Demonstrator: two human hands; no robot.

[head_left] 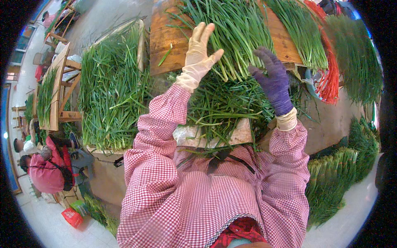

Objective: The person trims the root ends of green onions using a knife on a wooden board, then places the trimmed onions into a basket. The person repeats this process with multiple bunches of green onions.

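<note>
A loose spread of green garlic chives point(235, 34) lies on the wooden board point(164, 21) before me, its pale stem ends hanging over the near edge. My left hand point(201, 52), in a cream glove, is at the left side of these stems with fingers apart. On the other side is my right hand point(274, 80) in a purple glove, fingers spread and slightly bent. Neither hand holds anything; whether the fingertips touch the stems I cannot tell. Below the board, loose leaves point(229, 102) are heaped over a whitish sheet point(243, 133) near my lap.
A crate point(141, 46) heaped with chives stands to my left. Another chive bundle point(305, 34) and red ties point(330, 77) are at the board's right. Tied bundles point(333, 167) stand on the floor at right. A person in red point(46, 170) sits at far left.
</note>
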